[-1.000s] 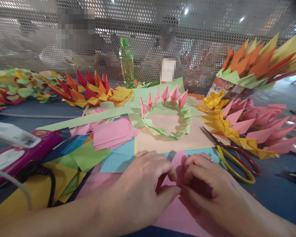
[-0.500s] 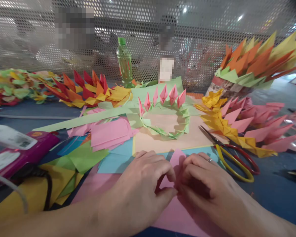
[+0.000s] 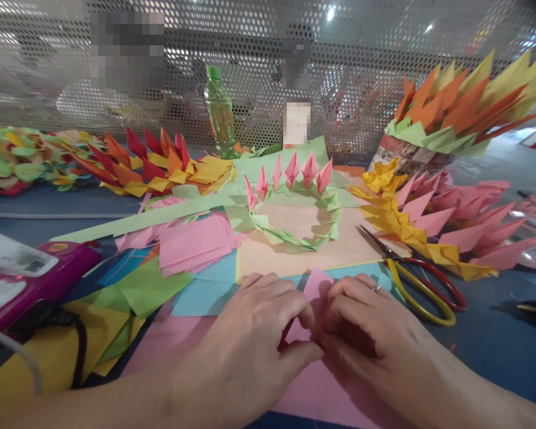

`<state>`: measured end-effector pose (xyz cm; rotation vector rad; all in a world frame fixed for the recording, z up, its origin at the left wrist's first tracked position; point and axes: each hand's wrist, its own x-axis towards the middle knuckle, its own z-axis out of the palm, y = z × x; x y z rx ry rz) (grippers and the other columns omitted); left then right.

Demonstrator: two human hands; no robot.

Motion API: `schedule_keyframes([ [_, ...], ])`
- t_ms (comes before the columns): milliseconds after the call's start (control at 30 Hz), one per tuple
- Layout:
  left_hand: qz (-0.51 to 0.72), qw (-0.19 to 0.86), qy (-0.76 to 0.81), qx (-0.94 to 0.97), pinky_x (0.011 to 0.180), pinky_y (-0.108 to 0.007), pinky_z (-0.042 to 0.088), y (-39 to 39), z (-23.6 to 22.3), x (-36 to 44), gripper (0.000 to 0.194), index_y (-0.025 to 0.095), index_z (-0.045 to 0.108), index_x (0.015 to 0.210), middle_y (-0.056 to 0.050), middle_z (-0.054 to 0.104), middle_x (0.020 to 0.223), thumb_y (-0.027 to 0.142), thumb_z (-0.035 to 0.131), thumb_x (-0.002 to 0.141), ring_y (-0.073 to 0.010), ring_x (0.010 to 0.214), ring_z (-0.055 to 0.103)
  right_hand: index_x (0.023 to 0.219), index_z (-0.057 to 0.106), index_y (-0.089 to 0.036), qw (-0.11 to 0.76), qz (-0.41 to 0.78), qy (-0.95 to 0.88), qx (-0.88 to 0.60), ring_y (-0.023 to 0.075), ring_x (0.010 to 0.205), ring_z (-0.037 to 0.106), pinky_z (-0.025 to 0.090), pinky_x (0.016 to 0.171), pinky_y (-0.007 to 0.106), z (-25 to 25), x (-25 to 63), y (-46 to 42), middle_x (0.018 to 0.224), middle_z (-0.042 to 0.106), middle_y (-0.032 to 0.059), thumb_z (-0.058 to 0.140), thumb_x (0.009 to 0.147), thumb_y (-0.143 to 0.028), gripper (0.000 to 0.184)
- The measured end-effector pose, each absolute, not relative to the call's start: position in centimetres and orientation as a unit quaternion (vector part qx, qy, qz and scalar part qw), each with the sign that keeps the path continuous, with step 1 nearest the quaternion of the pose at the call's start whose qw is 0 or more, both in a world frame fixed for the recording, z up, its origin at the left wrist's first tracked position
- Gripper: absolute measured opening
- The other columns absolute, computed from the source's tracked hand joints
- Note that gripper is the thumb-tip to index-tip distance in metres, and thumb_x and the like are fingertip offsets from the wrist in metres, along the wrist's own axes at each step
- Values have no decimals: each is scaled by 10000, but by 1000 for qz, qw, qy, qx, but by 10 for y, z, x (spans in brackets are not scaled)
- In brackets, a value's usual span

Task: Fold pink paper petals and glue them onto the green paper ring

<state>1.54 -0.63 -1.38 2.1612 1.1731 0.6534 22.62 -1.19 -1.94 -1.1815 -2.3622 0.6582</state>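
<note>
A small piece of pink paper (image 3: 316,288) is pinched between my two hands, its upper end showing above the fingers and its lower part hidden by them. My left hand (image 3: 268,333) curls in from the left, thumb and fingertips closed on the paper. From the right, my right hand (image 3: 361,325), with a ring on one finger, is closed on it too. Under both hands lies a larger pink sheet (image 3: 321,396). Just beyond them, a ring of folded green paper (image 3: 290,239) carries several pink folded petals (image 3: 309,170) along its far side.
Scissors (image 3: 422,286) lie right of my right hand. Pink slips (image 3: 196,241) are stacked at left, near a magenta tool (image 3: 49,286) with a cord. A green-capped bottle (image 3: 220,113) stands behind. Yellow-and-pink folded paper (image 3: 429,238) is at right; an orange-and-yellow paper piece (image 3: 455,113) stands behind it.
The view has shifted slightly, so the background things sit a little further left. Both hands keep hold of the pink paper in nearly the same pose.
</note>
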Motion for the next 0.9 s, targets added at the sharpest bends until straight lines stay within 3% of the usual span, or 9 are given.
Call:
schedule_keyframes([
  [433,236,288,432,821,760,-334,316,-7,-13,14,205,196,628,805,41,602,763,189,831,776,-179,785,534,902,508,-224,194,219,-851,-436,204,891,506,379,764,364,-21,230,-11,942,564,-1,660,860,-70,220],
  [733,206,284,436,829,799,-359,345,-5,-11,13,229,209,639,836,40,607,793,148,837,737,-195,816,550,953,527,-232,152,276,-837,-447,195,965,523,412,813,351,-5,234,-6,1015,590,-2,622,870,1,265],
  [900,206,281,428,834,869,-395,396,-6,-9,10,265,233,619,961,1,605,1030,124,775,776,-235,1012,547,971,542,-233,128,305,-831,-448,198,977,524,427,839,357,3,235,-4,1035,585,3,599,835,32,303],
])
